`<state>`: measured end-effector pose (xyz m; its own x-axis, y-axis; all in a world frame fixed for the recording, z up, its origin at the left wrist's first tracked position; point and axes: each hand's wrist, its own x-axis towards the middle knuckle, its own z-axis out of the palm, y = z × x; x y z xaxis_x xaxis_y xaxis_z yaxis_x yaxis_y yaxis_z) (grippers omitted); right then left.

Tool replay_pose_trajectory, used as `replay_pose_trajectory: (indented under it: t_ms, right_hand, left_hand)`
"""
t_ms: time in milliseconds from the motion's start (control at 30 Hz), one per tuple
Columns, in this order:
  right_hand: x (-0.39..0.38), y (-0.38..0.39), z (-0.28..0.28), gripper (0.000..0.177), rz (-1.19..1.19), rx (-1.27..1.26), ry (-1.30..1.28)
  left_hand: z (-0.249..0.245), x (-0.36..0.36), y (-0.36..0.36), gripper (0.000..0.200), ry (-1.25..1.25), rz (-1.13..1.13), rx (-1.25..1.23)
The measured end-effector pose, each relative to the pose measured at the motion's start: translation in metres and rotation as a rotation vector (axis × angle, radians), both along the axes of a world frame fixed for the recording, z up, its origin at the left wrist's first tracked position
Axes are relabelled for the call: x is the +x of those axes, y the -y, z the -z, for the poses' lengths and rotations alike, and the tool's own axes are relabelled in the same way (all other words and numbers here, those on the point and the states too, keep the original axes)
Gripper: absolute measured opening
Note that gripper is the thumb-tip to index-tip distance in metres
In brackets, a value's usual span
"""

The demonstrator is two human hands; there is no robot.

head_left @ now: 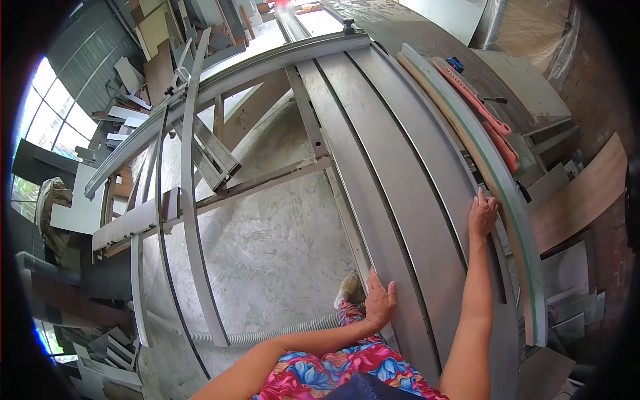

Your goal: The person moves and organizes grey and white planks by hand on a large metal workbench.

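Note:
The grooved metal sliding table (383, 150) of a panel saw stretches away in front of me. My left hand (380, 303) rests on its left edge, thumb and index finger apart. Farther up on the right side, my right hand (483, 213) is at the table's right edge, index finger pointing forward and the other fingers curled. What lies under those curled fingers is hidden. Just right of that hand runs a long board with a pale green edge (497, 167), standing along the table.
A metal crosscut fence (227, 70) spans the far end, above an outrigger frame (267, 180). Long metal strips (189, 180) lean across the frame at left. A red-orange slotted tool (477, 100) lies beyond the board. A ribbed hose (280, 333) crosses the concrete floor. Panel offcuts (77, 200) crowd the left.

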<state>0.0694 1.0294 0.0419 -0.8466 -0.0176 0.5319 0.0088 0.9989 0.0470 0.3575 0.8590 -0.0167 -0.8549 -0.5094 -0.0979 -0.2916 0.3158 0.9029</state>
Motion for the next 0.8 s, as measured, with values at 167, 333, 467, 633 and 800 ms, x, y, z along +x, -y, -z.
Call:
replay_pose_trajectory:
  t_ms: [167,333,467,633,800]
  right_hand:
    - [-0.035,0.027,-0.003,0.036,-0.048,-0.038,0.032]
    - [-0.001,0.012,-0.021,0.041,-0.055,-0.070,0.014]
    - [0.045,-0.026,-0.017,0.035,-0.054,-0.109,0.013]
    - [0.043,-0.030,-0.002,0.029,-0.092,-0.238,-0.028]
    - [-0.001,0.010,-0.003,0.029,-0.134,-0.269,-0.072]
  left_hand:
    - [0.004,-0.014,0.025,0.076,-0.093,0.048,-0.150]
    - [0.001,-0.069,0.090,0.082,-0.092,-0.034,-0.170]
    - [-0.024,-0.148,0.146,0.073,-0.018,-0.131,-0.087]
    - [-0.010,-0.181,0.156,0.065,0.043,-0.177,-0.054]
    - [-0.006,-0.190,0.157,0.062,0.011,-0.232,-0.094]
